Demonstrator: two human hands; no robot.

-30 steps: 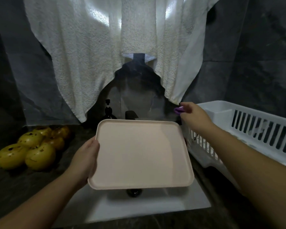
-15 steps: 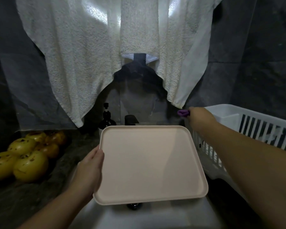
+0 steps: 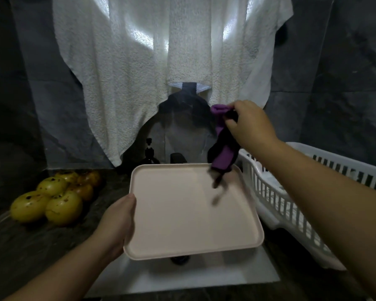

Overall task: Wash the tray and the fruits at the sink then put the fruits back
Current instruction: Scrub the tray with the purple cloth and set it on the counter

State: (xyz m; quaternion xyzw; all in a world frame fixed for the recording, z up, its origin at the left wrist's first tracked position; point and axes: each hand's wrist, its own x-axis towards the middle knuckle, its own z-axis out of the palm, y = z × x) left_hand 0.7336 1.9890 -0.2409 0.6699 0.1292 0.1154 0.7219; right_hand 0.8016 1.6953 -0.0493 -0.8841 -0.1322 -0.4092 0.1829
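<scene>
the pale pink tray [image 3: 189,211] hangs level over the white sink [image 3: 182,276], its near edge just above the basin and its far edge close to the dark faucet [image 3: 178,158]. the tray's right rim runs near the white dish rack [image 3: 291,192], with a narrow gap between them; to the left there is open dark tabletop [image 3: 30,246] before the yellow fruits [image 3: 52,198], which sit in a cluster well apart from the tray. the left hand [image 3: 117,222] grips the tray's left edge, thumb on top. the right hand [image 3: 250,124] is raised above the tray's far right corner, pinching a purple and black cloth [image 3: 223,146] (its lower end is blurred) that dangles down over that corner. a white towel [image 3: 161,72] hangs behind the sink.
</scene>
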